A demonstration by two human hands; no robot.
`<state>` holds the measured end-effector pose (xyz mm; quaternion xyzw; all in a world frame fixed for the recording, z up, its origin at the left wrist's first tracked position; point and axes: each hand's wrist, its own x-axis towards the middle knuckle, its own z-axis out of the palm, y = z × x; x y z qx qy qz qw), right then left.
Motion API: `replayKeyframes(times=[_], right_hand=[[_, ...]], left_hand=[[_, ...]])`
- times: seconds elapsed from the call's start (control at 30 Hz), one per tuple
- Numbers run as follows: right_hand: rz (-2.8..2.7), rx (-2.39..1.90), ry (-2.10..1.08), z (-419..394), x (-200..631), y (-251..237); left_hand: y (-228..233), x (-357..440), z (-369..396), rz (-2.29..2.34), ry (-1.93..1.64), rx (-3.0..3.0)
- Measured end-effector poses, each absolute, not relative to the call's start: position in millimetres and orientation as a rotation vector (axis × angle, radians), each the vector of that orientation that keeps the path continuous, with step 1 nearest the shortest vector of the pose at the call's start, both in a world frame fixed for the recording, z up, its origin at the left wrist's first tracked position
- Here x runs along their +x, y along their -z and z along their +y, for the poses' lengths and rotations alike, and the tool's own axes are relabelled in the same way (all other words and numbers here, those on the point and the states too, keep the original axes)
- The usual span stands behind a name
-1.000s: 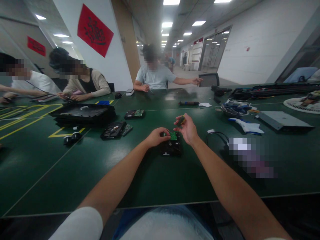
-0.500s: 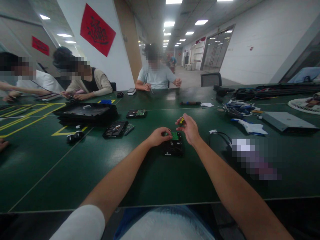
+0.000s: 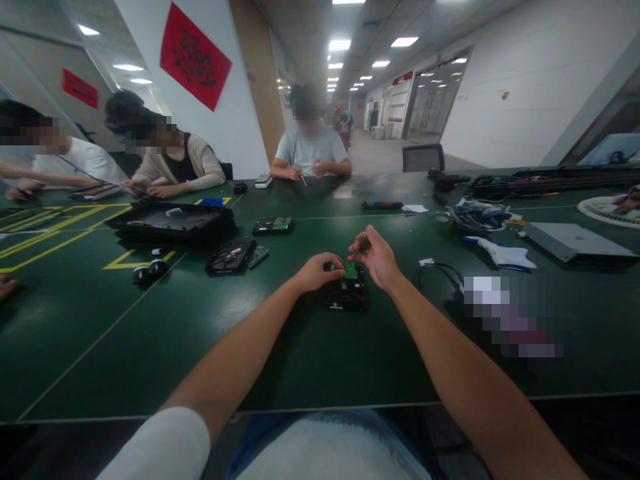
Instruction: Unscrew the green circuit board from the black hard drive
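Observation:
A black hard drive (image 3: 347, 293) with a green circuit board (image 3: 351, 270) on it lies on the green table in front of me. My left hand (image 3: 320, 272) is at its far left side, thumb and fingers closed in a pinch on the drive by the board; the fingertips are partly hidden. Just above the drive's right side, my right hand (image 3: 379, 259) is raised with curled fingers around a small screwdriver (image 3: 365, 244). Only a dark bit of its handle shows, and its tip cannot be made out.
To the left lie an opened hard drive (image 3: 230, 258), another drive (image 3: 273, 227) and a black tray (image 3: 173, 223). On the right are a cable bundle (image 3: 477, 217), a white-blue piece (image 3: 501, 253), a grey metal box (image 3: 580, 243) and a blurred object. A person (image 3: 311, 150) sits opposite.
My right fingers have shifted around the screwdriver, whose yellow part showed before and is now covered. My left hand stays on the drive. The person opposite has brought both hands together.

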<state>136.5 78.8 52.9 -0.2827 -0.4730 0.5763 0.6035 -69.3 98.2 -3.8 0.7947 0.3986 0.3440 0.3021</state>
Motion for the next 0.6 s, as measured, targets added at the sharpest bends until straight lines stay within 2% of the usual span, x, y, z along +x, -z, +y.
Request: replayKeyframes(times=[0.6], right_hand=[[-1.127,-0.667,-1.346,78.8,140.5,-53.5]], left_hand=[[1.1,-68.2,95.7,1.083,-0.903,2.102]])
